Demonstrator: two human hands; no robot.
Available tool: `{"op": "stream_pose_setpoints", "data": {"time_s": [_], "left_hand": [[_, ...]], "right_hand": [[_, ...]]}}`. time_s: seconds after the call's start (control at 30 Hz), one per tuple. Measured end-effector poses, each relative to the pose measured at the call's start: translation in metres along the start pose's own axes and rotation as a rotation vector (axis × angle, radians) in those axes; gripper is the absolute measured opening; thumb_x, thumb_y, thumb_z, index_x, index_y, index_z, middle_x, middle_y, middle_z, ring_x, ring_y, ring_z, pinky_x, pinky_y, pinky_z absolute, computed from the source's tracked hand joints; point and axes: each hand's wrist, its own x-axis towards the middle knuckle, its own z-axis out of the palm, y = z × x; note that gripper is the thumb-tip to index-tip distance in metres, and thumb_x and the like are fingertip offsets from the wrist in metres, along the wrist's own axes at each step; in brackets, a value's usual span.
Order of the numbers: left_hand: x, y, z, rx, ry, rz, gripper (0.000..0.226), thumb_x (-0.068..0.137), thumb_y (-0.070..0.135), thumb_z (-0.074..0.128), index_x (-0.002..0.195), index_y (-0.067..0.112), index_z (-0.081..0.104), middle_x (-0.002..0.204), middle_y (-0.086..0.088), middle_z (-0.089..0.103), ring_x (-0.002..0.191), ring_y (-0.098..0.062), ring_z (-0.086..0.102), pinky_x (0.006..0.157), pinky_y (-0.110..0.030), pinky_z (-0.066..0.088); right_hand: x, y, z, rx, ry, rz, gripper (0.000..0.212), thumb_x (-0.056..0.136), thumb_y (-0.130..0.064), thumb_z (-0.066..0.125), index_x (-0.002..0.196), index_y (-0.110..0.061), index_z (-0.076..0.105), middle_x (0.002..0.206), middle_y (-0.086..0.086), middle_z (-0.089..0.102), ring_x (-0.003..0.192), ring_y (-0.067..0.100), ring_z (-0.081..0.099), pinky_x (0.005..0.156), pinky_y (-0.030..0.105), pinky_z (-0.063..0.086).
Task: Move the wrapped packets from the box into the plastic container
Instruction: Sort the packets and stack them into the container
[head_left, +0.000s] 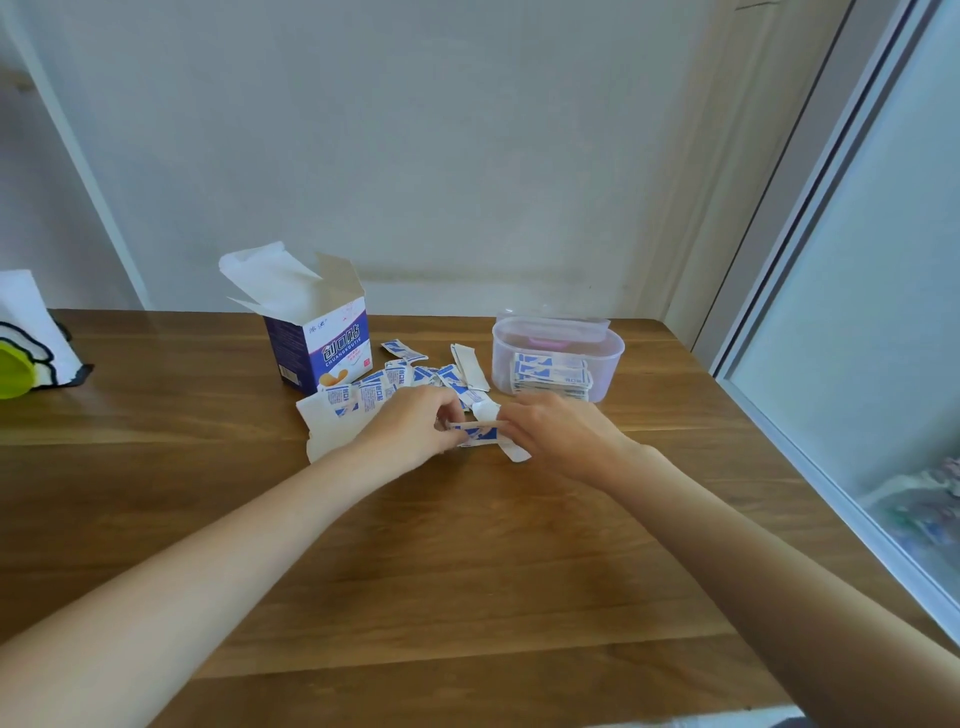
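An open blue-and-white box (322, 343) stands on the wooden table (467, 561) with its flaps up. Several blue-and-white wrapped packets (400, 374) lie scattered to its right. Both hands meet at the front of this pile. My left hand (410, 428) and my right hand (556, 431) pinch a small bunch of packets (480, 434) between their fingertips, low over the table. At the back right sits a clear oval plastic container (608, 353), a stack of packets (553, 379) inside it.
A white paper sheet (324, 428) lies under the left side of the pile. At the far left edge stands a white and green object (26, 348). A wall runs behind the table and a glass door frame (810, 332) runs along the right.
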Motion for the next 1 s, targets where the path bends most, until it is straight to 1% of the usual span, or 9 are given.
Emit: {"op": "stream_pose_setpoints", "data": {"time_s": [0.07, 0.2, 0.3, 0.37, 0.57, 0.73, 0.83, 0.93, 1.0], "left_hand": [[0.000, -0.004, -0.001, -0.008, -0.030, -0.019, 0.009, 0.086, 0.023, 0.064, 0.086, 0.019, 0.056, 0.101, -0.003, 0.067, 0.073, -0.010, 0.061, 0.064, -0.017, 0.047], [0.001, -0.007, -0.003, -0.020, -0.047, -0.046, 0.010, 0.086, 0.022, 0.064, 0.093, 0.015, 0.061, 0.105, -0.004, 0.068, 0.073, -0.007, 0.060, 0.063, -0.014, 0.046], [0.003, -0.003, -0.003, -0.074, 0.004, -0.058, 0.014, 0.087, 0.018, 0.063, 0.100, 0.014, 0.062, 0.106, -0.005, 0.068, 0.075, -0.008, 0.062, 0.064, -0.014, 0.046], [0.004, -0.003, -0.002, -0.134, 0.055, -0.097, 0.016, 0.088, 0.017, 0.061, 0.104, 0.015, 0.062, 0.110, -0.007, 0.068, 0.086, -0.014, 0.065, 0.069, -0.019, 0.049], [0.004, -0.006, 0.010, -0.141, 0.138, -0.129, 0.024, 0.092, 0.016, 0.055, 0.115, 0.016, 0.060, 0.111, -0.007, 0.069, 0.083, -0.013, 0.063, 0.063, -0.015, 0.044], [0.004, 0.008, 0.017, -0.112, 0.155, -0.094, 0.035, 0.094, 0.015, 0.050, 0.129, 0.017, 0.054, 0.117, -0.007, 0.066, 0.096, -0.017, 0.063, 0.078, -0.023, 0.045], [0.005, 0.011, 0.017, -0.096, 0.135, -0.063, 0.037, 0.096, 0.013, 0.046, 0.132, 0.017, 0.052, 0.119, -0.008, 0.065, 0.096, -0.017, 0.063, 0.083, -0.024, 0.045], [0.006, 0.012, 0.016, -0.020, 0.117, -0.054, 0.035, 0.096, 0.014, 0.047, 0.130, 0.017, 0.055, 0.125, -0.005, 0.062, 0.110, -0.017, 0.058, 0.090, -0.025, 0.044], [0.005, 0.011, 0.016, 0.013, 0.128, -0.031, 0.034, 0.095, 0.016, 0.048, 0.128, 0.017, 0.057, 0.123, -0.004, 0.063, 0.110, -0.017, 0.057, 0.086, -0.021, 0.042]], "right_hand": [[-0.003, 0.005, 0.002, 0.017, -0.026, 0.030, 0.023, 0.098, -0.024, 0.043, 0.116, -0.016, 0.056, 0.106, 0.001, 0.061, 0.093, 0.020, 0.060, 0.074, 0.036, 0.054], [-0.008, 0.008, 0.001, 0.240, -0.048, 0.078, 0.030, 0.095, -0.014, 0.046, 0.123, -0.016, 0.058, 0.111, 0.004, 0.065, 0.098, 0.021, 0.059, 0.083, 0.035, 0.051], [-0.008, 0.008, -0.001, 0.295, 0.046, 0.105, 0.029, 0.094, -0.011, 0.048, 0.120, -0.012, 0.060, 0.110, 0.007, 0.066, 0.099, 0.020, 0.059, 0.080, 0.027, 0.049], [-0.008, 0.008, -0.001, 0.332, 0.118, 0.116, 0.032, 0.094, -0.010, 0.047, 0.125, -0.013, 0.056, 0.118, 0.007, 0.063, 0.104, 0.019, 0.059, 0.079, 0.022, 0.048], [-0.011, 0.006, 0.010, 0.160, 0.025, 0.069, 0.042, 0.094, -0.007, 0.048, 0.134, -0.019, 0.045, 0.124, 0.008, 0.060, 0.107, 0.025, 0.060, 0.084, 0.036, 0.052], [-0.013, 0.009, 0.018, 0.142, 0.080, 0.032, 0.061, 0.093, -0.005, 0.049, 0.146, -0.023, 0.024, 0.130, 0.007, 0.053, 0.111, 0.027, 0.057, 0.086, 0.035, 0.051], [-0.017, 0.009, 0.017, 0.151, 0.118, -0.003, 0.058, 0.092, -0.002, 0.048, 0.144, -0.019, 0.031, 0.122, 0.009, 0.054, 0.104, 0.030, 0.059, 0.082, 0.036, 0.050], [-0.020, 0.012, 0.016, 0.157, 0.137, -0.019, 0.055, 0.093, -0.003, 0.048, 0.144, -0.019, 0.033, 0.122, 0.009, 0.055, 0.105, 0.027, 0.058, 0.082, 0.032, 0.048], [-0.020, 0.014, 0.019, 0.149, 0.141, -0.019, 0.056, 0.093, -0.002, 0.047, 0.144, -0.019, 0.032, 0.120, 0.009, 0.055, 0.102, 0.026, 0.058, 0.083, 0.031, 0.049]]}}
